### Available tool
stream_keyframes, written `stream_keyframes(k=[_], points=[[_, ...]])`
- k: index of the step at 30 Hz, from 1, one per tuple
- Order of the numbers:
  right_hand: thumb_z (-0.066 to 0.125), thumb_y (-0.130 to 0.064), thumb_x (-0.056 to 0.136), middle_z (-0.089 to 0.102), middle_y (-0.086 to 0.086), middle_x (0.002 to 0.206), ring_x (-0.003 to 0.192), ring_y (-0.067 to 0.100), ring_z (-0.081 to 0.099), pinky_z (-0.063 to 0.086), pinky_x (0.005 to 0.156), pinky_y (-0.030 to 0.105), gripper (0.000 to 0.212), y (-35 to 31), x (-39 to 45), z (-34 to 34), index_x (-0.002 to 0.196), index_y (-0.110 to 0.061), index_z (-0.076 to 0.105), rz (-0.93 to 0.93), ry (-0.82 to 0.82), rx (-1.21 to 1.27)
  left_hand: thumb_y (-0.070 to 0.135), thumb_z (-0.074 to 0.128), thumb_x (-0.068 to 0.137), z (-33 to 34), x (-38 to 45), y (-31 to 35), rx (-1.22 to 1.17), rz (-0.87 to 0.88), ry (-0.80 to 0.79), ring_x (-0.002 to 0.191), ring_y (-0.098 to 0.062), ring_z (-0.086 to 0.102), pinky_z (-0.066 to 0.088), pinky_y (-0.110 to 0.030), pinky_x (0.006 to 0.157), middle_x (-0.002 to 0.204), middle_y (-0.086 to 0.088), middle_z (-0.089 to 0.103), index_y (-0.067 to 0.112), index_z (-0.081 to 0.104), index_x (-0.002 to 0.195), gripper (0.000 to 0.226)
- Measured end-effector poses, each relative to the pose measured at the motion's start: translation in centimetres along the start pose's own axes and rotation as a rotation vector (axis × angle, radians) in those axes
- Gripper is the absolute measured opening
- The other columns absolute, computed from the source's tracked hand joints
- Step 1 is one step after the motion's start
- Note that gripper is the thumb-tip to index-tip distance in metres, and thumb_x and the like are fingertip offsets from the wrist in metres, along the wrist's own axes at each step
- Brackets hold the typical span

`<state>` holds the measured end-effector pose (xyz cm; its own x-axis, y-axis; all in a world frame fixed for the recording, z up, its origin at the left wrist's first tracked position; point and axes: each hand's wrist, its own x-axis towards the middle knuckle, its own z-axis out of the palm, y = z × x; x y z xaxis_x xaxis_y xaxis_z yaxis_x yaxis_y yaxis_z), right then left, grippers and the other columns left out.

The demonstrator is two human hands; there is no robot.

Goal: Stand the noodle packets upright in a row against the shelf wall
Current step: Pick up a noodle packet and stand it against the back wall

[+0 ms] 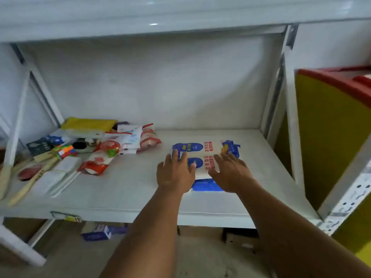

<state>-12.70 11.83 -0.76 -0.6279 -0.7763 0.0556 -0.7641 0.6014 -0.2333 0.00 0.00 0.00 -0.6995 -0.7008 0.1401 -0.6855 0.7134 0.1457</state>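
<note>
Flat on the white shelf [128, 181] lie white noodle packets [208, 151] with blue and red print, side by side, right of centre. A blue packet end [206, 185] shows under their near edge. My left hand [174, 173] rests on the left part of the packets with fingers spread. My right hand [230, 171] lies on the right part, fingers also apart. Neither hand grips anything. The white back wall [160, 83] of the shelf stands behind the packets.
A heap of goods fills the shelf's left part: red-and-white bags [100, 157], a yellow pack [88, 124], wooden spatulas [30, 181], a colourful cube [67, 151]. A yellow-and-red cabinet [333, 125] stands at right. Boxes [96, 233] sit on the floor below.
</note>
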Motion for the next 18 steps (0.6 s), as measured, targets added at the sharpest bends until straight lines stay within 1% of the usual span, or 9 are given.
stream_keyframes(k=[2, 3, 4, 6, 9, 12, 15, 16, 18], points=[[0.034, -0.049, 0.091, 0.049, 0.003, 0.142, 0.138, 0.027, 0.041, 0.032, 0.114, 0.047, 0.054, -0.4, 1.7, 1.0, 0.136, -0.022, 0.045, -0.045, 0.022, 0.016, 0.056, 0.028, 0.097, 1.6, 0.7, -0.6, -0.007, 0.011, -0.037, 0.148, -0.029, 0.027, 0.035, -0.048, 0.113, 0.165, -0.007, 0.020, 0.023, 0.024, 0.154, 0.066], [0.036, -0.046, 0.090, 0.053, 0.002, 0.135, 0.132, 0.026, 0.045, 0.035, 0.111, 0.046, 0.050, -0.7, 2.2, 1.4, 0.131, -0.021, 0.048, -0.057, 0.014, 0.024, 0.058, 0.029, 0.096, 2.7, 0.9, -1.1, -0.005, 0.029, -0.044, 0.149, -0.030, 0.026, 0.035, -0.048, 0.113, 0.165, -0.007, 0.020, 0.023, 0.023, 0.154, 0.068], [0.037, -0.045, 0.090, 0.054, 0.002, 0.133, 0.129, 0.025, 0.048, 0.036, 0.110, 0.045, 0.048, -0.8, 2.6, 1.5, 0.130, -0.021, 0.050, -0.050, -0.003, 0.031, 0.061, 0.031, 0.094, 3.6, 0.9, -1.7, -0.017, 0.057, -0.057, 0.150, -0.030, 0.024, 0.035, -0.048, 0.113, 0.165, -0.007, 0.020, 0.024, 0.022, 0.154, 0.071], [0.041, -0.045, 0.091, 0.053, 0.001, 0.139, 0.130, 0.024, 0.047, 0.033, 0.112, 0.043, 0.049, -1.1, 3.2, 1.9, 0.134, -0.022, 0.050, -0.042, -0.010, 0.037, 0.065, 0.036, 0.090, 5.1, 0.9, -2.5, -0.050, 0.095, -0.066, 0.151, -0.030, 0.018, 0.035, -0.047, 0.114, 0.165, -0.006, 0.019, 0.025, 0.020, 0.155, 0.077], [0.042, -0.051, 0.092, 0.052, 0.001, 0.143, 0.131, 0.025, 0.048, 0.033, 0.114, 0.044, 0.055, -0.8, 4.0, 1.5, 0.139, -0.023, 0.047, -0.041, -0.049, 0.004, 0.067, 0.043, 0.086, 5.7, 1.4, -3.5, -0.071, 0.136, -0.026, 0.151, -0.030, 0.018, 0.036, -0.044, 0.114, 0.165, -0.003, 0.019, 0.027, 0.022, 0.154, 0.081], [0.046, -0.058, 0.089, 0.054, 0.002, 0.139, 0.127, 0.026, 0.051, 0.040, 0.109, 0.044, 0.061, -0.7, 5.5, 0.8, 0.141, -0.026, 0.047, -0.035, -0.137, -0.062, 0.067, 0.044, 0.086, 6.0, 1.8, -3.9, -0.097, 0.180, 0.014, 0.151, -0.028, 0.021, 0.041, -0.041, 0.109, 0.164, 0.000, 0.022, 0.028, 0.027, 0.153, 0.079], [0.055, -0.065, 0.081, 0.057, 0.003, 0.135, 0.122, 0.025, 0.054, 0.046, 0.103, 0.040, 0.068, -1.0, 7.3, 0.4, 0.138, -0.029, 0.053, -0.006, -0.246, -0.071, 0.070, 0.038, 0.083, 6.7, 1.9, -4.5, -0.119, 0.219, 0.069, 0.151, -0.026, 0.022, 0.044, -0.039, 0.107, 0.163, 0.001, 0.024, 0.027, 0.031, 0.152, 0.081], [0.059, -0.065, 0.078, 0.057, 0.003, 0.135, 0.123, 0.026, 0.054, 0.046, 0.102, 0.039, 0.070, -1.1, 7.9, 0.2, 0.138, -0.028, 0.054, 0.011, -0.291, -0.051, 0.069, 0.039, 0.083, 6.8, 2.1, -4.7, -0.136, 0.230, 0.079, 0.151, -0.025, 0.021, 0.044, -0.039, 0.107, 0.163, 0.002, 0.024, 0.028, 0.031, 0.152, 0.081], [0.067, -0.063, 0.075, 0.056, 0.003, 0.138, 0.124, 0.026, 0.054, 0.044, 0.103, 0.040, 0.076, -1.2, 8.7, -0.4, 0.139, -0.025, 0.052, 0.037, -0.385, -0.027, 0.061, 0.050, 0.085, 7.0, 2.5, -5.0, -0.204, 0.252, 0.086, 0.151, -0.022, 0.022, 0.045, -0.037, 0.109, 0.163, 0.003, 0.023, 0.028, 0.031, 0.151, 0.076]])
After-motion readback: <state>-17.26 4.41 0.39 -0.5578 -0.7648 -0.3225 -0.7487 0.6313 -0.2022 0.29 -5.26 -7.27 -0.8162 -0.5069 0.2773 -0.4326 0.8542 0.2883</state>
